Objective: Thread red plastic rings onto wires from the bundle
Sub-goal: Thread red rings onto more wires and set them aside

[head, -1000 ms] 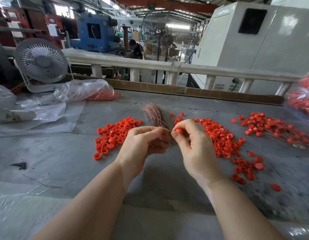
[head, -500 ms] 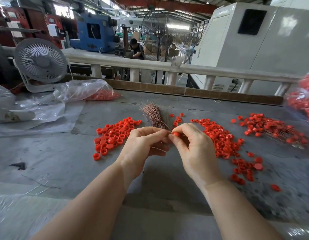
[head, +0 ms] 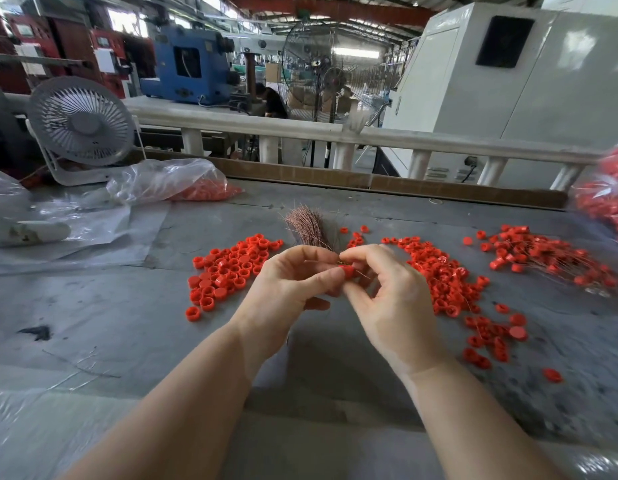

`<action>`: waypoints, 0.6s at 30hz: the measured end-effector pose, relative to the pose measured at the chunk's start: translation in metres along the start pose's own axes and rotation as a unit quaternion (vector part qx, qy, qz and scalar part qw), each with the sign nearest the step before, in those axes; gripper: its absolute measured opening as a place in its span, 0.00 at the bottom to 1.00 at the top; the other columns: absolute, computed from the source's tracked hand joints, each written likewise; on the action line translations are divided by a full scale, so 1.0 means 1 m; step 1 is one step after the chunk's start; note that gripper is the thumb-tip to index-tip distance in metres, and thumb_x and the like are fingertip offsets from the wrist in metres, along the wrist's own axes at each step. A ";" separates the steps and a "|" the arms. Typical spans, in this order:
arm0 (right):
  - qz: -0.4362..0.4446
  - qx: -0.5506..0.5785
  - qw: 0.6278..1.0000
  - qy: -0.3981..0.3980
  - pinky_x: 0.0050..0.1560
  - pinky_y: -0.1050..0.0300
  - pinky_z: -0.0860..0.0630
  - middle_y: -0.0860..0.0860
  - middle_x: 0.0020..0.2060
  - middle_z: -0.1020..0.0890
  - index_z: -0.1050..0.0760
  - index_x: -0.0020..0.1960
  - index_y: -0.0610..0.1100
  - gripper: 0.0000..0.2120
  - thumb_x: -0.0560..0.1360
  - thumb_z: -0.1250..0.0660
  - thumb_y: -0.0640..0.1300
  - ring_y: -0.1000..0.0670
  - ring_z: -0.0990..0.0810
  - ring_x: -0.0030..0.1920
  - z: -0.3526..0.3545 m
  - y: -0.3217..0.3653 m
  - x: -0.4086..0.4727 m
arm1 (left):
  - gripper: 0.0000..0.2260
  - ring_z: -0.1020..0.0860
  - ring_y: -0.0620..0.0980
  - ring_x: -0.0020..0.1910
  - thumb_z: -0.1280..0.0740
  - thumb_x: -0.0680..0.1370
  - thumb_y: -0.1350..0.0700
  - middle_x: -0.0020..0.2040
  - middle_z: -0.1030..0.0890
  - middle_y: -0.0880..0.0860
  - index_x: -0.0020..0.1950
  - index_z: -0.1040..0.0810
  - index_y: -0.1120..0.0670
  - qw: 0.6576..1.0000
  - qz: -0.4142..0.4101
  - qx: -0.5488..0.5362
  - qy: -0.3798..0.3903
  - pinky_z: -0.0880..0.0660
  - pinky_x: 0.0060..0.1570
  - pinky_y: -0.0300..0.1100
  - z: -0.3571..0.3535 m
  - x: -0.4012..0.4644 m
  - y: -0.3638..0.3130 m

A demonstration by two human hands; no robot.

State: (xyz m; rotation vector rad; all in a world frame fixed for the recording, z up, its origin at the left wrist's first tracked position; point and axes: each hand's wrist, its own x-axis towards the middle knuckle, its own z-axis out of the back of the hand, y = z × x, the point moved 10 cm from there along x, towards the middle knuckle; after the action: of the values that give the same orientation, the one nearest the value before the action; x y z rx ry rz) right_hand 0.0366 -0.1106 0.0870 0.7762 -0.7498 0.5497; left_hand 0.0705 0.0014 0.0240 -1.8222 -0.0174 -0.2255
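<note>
Pinching red ring [head: 347, 271] between both hands' fingers [head: 335, 258], piles flanking.

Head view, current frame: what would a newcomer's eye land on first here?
Bright red plastic rings scattered over the grey table: a tidy cluster left, a looser spread right. At centre, the left hand and right hand meet over one red ring, with the coppery wire bundle fanning out just behind them.
</note>
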 end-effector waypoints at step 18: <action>-0.024 0.087 0.995 -0.038 0.37 0.66 0.29 0.53 0.36 0.21 0.22 0.43 0.44 0.05 0.72 0.32 0.46 0.55 0.24 0.36 0.008 -0.001 0.001 | 0.11 0.19 0.44 0.35 0.32 0.65 0.61 0.38 0.16 0.52 0.46 0.20 0.57 0.993 0.010 -0.118 -0.007 0.24 0.33 0.33 0.000 0.004 0.000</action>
State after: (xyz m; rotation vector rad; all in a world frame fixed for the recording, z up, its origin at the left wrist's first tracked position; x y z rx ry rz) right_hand 0.0343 -0.1175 0.0911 0.9775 -0.7578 0.5501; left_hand 0.0740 0.0006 0.0246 -2.0593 0.0179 -0.2080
